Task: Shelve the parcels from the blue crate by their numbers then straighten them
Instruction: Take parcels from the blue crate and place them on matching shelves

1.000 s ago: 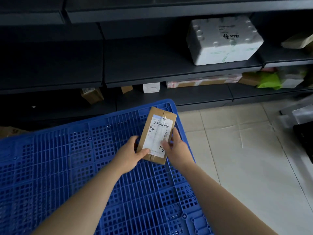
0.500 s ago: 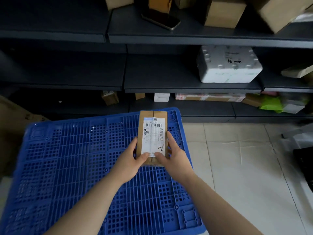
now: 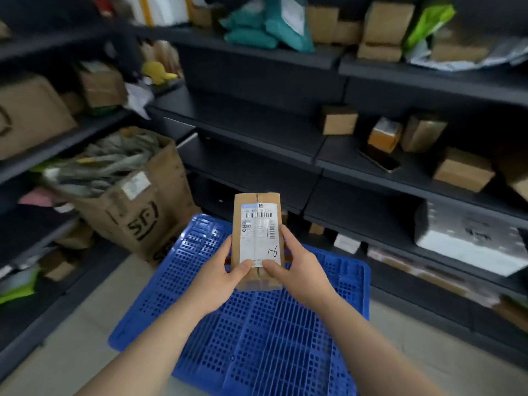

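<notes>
- Two hands hold one parcel (image 3: 258,238) upright above the blue crate (image 3: 257,324): left hand (image 3: 220,277) and right hand (image 3: 297,270) each grip a lower side, thumbs on its label.
- "1-6" is handwritten on that label.
- Dark shelves (image 3: 285,144) stand beyond.

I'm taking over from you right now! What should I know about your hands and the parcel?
Hands: left hand and right hand both grip the parcel at its lower end, thumbs on its label.
Parcel: held upright above the blue crate, marked 1-6 by hand.
Done: parcel lifted, number facing you.
Left: find its spot on the dark shelves, set it there, straighten it.
</notes>
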`<state>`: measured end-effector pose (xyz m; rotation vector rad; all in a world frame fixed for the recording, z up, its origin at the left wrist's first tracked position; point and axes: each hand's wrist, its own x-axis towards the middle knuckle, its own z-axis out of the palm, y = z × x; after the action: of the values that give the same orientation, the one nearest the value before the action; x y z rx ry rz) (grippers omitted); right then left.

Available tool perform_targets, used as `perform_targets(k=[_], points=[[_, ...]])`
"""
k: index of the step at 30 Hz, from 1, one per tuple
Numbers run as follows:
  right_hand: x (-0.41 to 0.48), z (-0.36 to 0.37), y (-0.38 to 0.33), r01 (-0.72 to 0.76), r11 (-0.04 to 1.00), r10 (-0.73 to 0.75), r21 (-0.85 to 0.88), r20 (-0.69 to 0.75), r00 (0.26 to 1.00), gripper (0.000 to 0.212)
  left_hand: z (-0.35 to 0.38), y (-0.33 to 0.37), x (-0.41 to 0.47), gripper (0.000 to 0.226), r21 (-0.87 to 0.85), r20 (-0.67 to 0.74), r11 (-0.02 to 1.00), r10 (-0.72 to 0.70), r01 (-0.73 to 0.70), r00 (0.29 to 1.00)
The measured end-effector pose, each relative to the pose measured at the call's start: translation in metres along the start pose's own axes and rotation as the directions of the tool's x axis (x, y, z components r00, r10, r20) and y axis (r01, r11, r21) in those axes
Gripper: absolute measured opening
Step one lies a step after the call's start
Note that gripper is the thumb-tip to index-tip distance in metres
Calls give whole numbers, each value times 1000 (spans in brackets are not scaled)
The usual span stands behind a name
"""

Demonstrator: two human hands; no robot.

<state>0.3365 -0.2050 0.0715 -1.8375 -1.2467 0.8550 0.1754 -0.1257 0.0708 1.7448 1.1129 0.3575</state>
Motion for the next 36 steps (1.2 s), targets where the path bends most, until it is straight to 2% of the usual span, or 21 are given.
perform_targets(k=[4,10,16,21,25,30,36], points=[[8,31,-72,147,989,-147,-2,81,986,72,-71,0,-40,50,-22,-172,1000,17,-21,985],[10,103,-181,351,936,-346,10,203,916,66,-184,-11,-109,59,52,-385,998,36,-17,922],[3,198,-291,491,871,-482,28,246,841,70,-305,-51,-179,70,87,-540,996,35,14,841],[-2,284,-371,560,820,-567,118,294,769,68,-399,-81,-232,70,143,-647,986,33,79,761],[-4,344,-422,583,790,-609,187,345,714,64,-460,-106,-264,75,122,-707,983,-9,134,707],[14,402,-476,593,771,-632,231,394,668,59,-523,-127,-282,72,66,-722,994,-12,86,692],[64,460,-532,610,750,-658,257,392,643,56,-598,-146,-260,67,58,-754,995,-10,81,657]])
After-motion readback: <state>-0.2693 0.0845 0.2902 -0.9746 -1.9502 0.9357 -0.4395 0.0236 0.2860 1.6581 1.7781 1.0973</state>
